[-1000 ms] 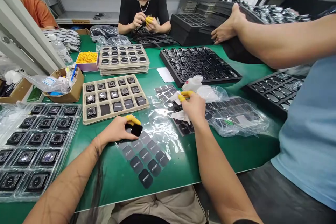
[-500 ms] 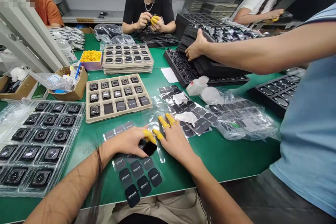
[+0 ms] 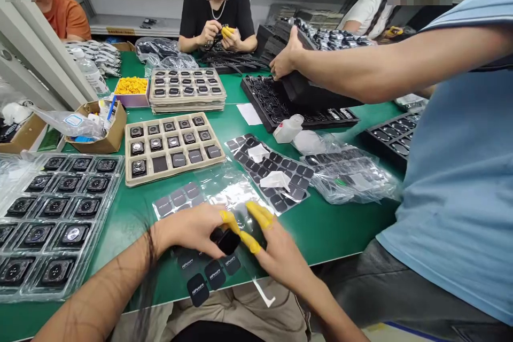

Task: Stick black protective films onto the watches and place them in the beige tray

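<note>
My left hand (image 3: 200,231) is closed around a black square smartwatch body (image 3: 228,243), its glossy dark screen facing up toward me. Yellow finger cots cover fingertips on both hands. My right hand (image 3: 276,240) is right beside the watch, thumb close to its edge, with a clear plastic film (image 3: 224,184) bent between thumb and fingers. The film's lower end, with a white strip, hangs past the table edge. Under my left hand lies a sheet of dark square HiFuture stickers (image 3: 215,275), partly hidden by the hand and film.
A beige tray (image 3: 128,171) of watch bodies lies ahead, a clear tray (image 3: 114,192) of more at left. Sticker sheets (image 3: 296,171), a white bottle (image 3: 288,129) and bagged sheets (image 3: 352,176) lie to the right. A co-worker's arm (image 3: 360,72) reaches over black foam trays (image 3: 264,101).
My right hand has drawn in and down, bringing the clear film toward me over the table edge. My left hand still holds the watch, slightly lower. The view has shifted right.
</note>
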Motion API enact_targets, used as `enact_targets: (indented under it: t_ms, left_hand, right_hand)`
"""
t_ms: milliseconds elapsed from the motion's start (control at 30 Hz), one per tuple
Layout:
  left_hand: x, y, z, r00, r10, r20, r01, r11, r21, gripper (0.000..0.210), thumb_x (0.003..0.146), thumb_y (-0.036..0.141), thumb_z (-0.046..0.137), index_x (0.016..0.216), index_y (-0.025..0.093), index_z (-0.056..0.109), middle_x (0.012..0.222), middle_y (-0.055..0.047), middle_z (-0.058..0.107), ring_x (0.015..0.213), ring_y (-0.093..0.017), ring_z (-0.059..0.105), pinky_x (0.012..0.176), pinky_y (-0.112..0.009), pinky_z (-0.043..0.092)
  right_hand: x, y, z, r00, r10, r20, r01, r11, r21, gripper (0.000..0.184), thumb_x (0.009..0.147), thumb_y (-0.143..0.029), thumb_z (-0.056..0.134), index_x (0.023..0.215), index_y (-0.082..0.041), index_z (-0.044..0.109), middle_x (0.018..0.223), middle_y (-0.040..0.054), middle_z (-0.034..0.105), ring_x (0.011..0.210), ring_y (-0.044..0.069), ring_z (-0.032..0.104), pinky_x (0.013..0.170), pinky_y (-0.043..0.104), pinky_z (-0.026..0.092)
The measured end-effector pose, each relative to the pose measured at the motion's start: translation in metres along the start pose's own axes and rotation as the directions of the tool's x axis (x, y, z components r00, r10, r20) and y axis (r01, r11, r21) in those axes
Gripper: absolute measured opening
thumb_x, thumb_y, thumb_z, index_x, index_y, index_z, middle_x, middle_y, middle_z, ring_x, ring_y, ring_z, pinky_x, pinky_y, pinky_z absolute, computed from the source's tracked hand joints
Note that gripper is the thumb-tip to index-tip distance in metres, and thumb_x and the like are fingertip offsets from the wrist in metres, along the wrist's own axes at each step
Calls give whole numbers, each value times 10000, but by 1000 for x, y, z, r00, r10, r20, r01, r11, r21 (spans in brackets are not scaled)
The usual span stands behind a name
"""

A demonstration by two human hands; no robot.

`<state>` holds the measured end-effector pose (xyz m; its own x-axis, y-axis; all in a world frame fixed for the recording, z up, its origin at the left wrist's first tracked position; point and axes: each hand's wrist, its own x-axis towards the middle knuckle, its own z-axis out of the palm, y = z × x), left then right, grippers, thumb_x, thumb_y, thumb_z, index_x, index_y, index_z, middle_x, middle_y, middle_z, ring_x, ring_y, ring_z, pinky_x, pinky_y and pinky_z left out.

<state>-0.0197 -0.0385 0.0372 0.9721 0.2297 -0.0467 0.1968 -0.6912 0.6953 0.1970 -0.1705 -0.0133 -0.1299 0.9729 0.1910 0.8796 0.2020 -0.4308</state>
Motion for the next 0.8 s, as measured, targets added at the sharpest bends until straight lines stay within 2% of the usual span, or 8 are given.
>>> enact_targets:
  t_ms: [67, 133, 200, 300, 400, 533, 667, 800]
  left_hand:
    - [1, -8, 4, 990, 6, -140, -14, 998, -59, 401, 721, 307, 833, 1063, 219, 643, 1103, -51, 702, 1047, -241, 670, 1031, -395, 496]
    - [2, -16, 7, 977, -13, -211, 1, 998, -55, 398, 729, 295, 824, 1072, 223, 635, 1182, -60, 689, 1139, -251, 647, 1152, -473, 399]
    - [2, -21, 7, 968, -51, -245, 47, 999, -20, 398, 726, 279, 819, 1072, 216, 635, 1197, -68, 684, 1168, -266, 636, 1193, -542, 333]
    - [0, -24, 6, 942, -112, -316, 115, 993, -11, 386, 729, 250, 799, 1078, 208, 641, 1199, -75, 685, 1166, -269, 635, 1153, -519, 397]
    - [0, -23, 6, 906, -168, -387, 164, 985, -44, 385, 735, 256, 784, 1092, 214, 648, 1206, -82, 687, 1144, -254, 641, 1080, -450, 482]
    - [0, -26, 6, 875, -175, -452, 182, 983, -30, 373, 738, 278, 778, 1078, 218, 635, 1222, -78, 680, 1196, -259, 625, 1217, -561, 314]
    - [0, -33, 4, 887, -141, -440, 144, 989, -27, 359, 730, 269, 770, 1054, 219, 624, 1222, -72, 675, 1173, -249, 641, 1255, -583, 219]
    - [-2, -32, 0, 950, -105, -294, 94, 994, -50, 399, 706, 285, 805, 1065, 231, 639, 1122, -46, 700, 1074, -239, 673, 1205, -510, 343]
  right_hand:
    - [13, 9, -7, 999, 24, 34, -24, 1000, 18, 555, 1012, -370, 487, 1543, -236, 399, 1539, 158, 489, 1481, 302, 397, 1176, 558, 402]
    - [31, 14, -9, 994, 22, 105, -16, 998, -55, 510, 1021, -365, 464, 1509, -217, 465, 1572, 172, 447, 1527, 339, 296, 1198, 629, 318]
    - [48, 13, -7, 987, 24, 159, 2, 987, -163, 507, 1025, -359, 452, 1496, -174, 493, 1595, 199, 405, 1545, 379, 220, 1205, 685, 230]
    - [66, 6, -1, 987, 47, 155, -1, 959, -285, 547, 1020, -339, 449, 1506, -89, 473, 1590, 256, 384, 1541, 418, 195, 1209, 700, 167]
    - [78, 4, 4, 988, 34, 148, 11, 955, -297, 593, 994, -307, 469, 1492, 14, 448, 1585, 311, 354, 1542, 419, 194, 1229, 654, 180]
    - [85, 10, 9, 977, -79, 199, 118, 974, -192, 609, 984, -317, 473, 1527, -49, 408, 1626, 256, 313, 1536, 345, 265, 1230, 574, 275]
    - [70, 10, 13, 985, -88, 151, 121, 967, -223, 557, 1019, -367, 430, 1506, -99, 458, 1616, 237, 347, 1527, 344, 287, 1222, 581, 283]
    - [40, 2, 12, 991, -56, 122, 89, 954, -285, 555, 1039, -381, 402, 1527, -118, 434, 1628, 217, 336, 1532, 340, 280, 1221, 587, 283]
